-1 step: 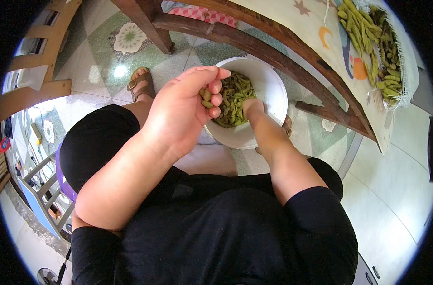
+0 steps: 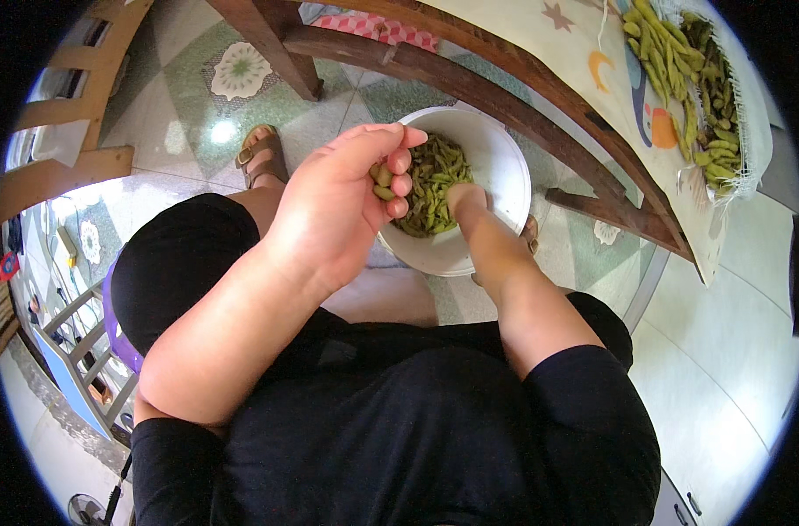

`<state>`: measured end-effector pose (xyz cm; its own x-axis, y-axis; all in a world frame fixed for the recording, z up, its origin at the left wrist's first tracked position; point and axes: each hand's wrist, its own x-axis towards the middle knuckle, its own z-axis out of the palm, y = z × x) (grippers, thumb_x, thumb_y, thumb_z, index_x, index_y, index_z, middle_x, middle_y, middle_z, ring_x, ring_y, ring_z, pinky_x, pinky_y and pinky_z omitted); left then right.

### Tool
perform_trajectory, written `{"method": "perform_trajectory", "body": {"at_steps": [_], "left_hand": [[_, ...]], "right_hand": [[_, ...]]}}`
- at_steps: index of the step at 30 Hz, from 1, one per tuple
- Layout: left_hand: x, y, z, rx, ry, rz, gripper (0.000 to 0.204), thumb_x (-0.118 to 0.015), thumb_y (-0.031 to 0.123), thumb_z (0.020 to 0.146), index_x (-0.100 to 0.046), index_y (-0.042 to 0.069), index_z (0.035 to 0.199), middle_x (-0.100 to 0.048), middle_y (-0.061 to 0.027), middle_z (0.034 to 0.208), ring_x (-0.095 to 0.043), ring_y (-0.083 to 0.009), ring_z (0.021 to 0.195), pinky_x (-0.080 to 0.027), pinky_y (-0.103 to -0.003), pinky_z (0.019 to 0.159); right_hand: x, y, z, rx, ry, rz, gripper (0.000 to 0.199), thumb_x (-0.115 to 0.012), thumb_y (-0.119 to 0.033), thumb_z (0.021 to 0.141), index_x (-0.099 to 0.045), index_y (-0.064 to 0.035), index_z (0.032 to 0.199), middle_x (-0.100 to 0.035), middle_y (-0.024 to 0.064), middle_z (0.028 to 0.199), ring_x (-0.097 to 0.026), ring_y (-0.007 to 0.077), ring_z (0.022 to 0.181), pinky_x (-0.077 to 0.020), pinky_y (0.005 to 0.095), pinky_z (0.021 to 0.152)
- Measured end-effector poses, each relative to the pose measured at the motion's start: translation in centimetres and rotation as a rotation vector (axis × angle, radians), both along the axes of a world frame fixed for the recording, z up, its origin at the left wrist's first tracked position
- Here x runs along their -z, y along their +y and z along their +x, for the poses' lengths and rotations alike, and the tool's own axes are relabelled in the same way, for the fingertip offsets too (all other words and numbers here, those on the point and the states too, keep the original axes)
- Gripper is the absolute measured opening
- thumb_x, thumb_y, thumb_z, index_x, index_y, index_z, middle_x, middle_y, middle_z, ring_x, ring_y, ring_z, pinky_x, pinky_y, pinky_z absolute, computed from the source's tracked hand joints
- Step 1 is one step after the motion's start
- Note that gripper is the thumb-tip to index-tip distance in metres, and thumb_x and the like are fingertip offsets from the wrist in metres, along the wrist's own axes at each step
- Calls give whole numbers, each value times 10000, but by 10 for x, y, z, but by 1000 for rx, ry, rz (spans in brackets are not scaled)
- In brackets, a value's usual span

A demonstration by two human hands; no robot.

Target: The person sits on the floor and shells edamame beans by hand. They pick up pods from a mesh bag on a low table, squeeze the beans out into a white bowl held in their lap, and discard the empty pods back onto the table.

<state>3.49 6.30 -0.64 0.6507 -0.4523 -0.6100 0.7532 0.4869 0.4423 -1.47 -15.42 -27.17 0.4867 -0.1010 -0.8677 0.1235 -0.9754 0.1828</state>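
Note:
My left hand (image 2: 334, 193) is raised above the left side of a white bucket (image 2: 506, 162). Its fingers are curled round a few green soybean pods (image 2: 384, 180), which show between palm and fingertips. Inside the bucket lies a heap of green and brownish soybean pods (image 2: 439, 180). My right hand (image 2: 466, 198) reaches down into the bucket at the heap's right side. Its fingers are hidden from view, so whether it grips any pods does not show.
At the upper right, more soybean pods (image 2: 667, 57) lie on a table covered with a printed cloth (image 2: 562, 53), some in a white mesh bag (image 2: 750, 149). Dark wooden table bars (image 2: 470, 83) run just beyond the bucket. A wooden frame (image 2: 66, 180) stands at left.

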Motion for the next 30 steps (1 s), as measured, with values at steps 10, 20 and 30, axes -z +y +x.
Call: {"method": "perform_trajectory", "body": {"at_steps": [10,20,30], "left_hand": [[-5,-11,-8,80,-88,-8,176,-479,188,838,-531,34,904,-453,27,691,-429,-92,638,-352,-220,568],[-18,-28,-17,66,-69,-94,150,-470,167,842,-513,38,906,-456,31,663,-428,-86,606,-357,-210,539],[-6,0,-8,-11,-45,-65,157,-488,149,834,-530,13,899,-460,16,687,-431,-97,623,-365,-217,566]], "right_hand": [[-41,-16,-2,210,-248,545,137,-538,-104,693,-636,-46,771,-632,92,767,-603,213,686,-474,304,629],[-142,-35,-20,560,-532,920,125,-567,-126,726,-617,-53,816,-612,76,754,-563,164,649,-451,286,617],[-54,23,-26,308,-308,736,155,-518,-137,736,-626,-106,844,-620,105,805,-588,255,741,-455,339,674]]}}
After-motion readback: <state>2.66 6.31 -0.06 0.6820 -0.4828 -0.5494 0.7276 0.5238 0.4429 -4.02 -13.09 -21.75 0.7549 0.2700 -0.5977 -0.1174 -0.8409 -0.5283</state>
